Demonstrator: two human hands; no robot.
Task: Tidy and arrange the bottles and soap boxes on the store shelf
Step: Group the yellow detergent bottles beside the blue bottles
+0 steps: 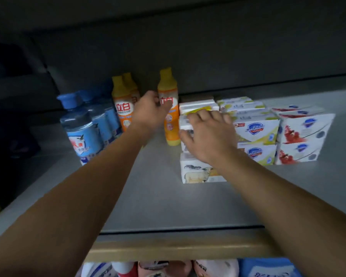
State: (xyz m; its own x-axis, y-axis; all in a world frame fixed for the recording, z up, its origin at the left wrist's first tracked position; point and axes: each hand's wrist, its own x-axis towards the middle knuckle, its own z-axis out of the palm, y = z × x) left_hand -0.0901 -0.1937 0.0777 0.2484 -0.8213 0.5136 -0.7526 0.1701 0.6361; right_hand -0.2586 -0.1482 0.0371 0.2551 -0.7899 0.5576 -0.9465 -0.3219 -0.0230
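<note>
An orange bottle with a yellow cap stands mid-shelf; my left hand curls around its left side at label height. Two more orange bottles stand to its left, one behind the other. Right of the gripped bottle is a stack of white soap boxes with a cow picture. My right hand lies spread on top of that stack, fingers on the upper box. Further right sit stacked yellow-green soap boxes and red-printed soap boxes.
Blue bottles with blue caps stand in a row at the left of the grey shelf. A dark back wall closes the shelf. Below the wooden front edge, packages on a lower shelf show.
</note>
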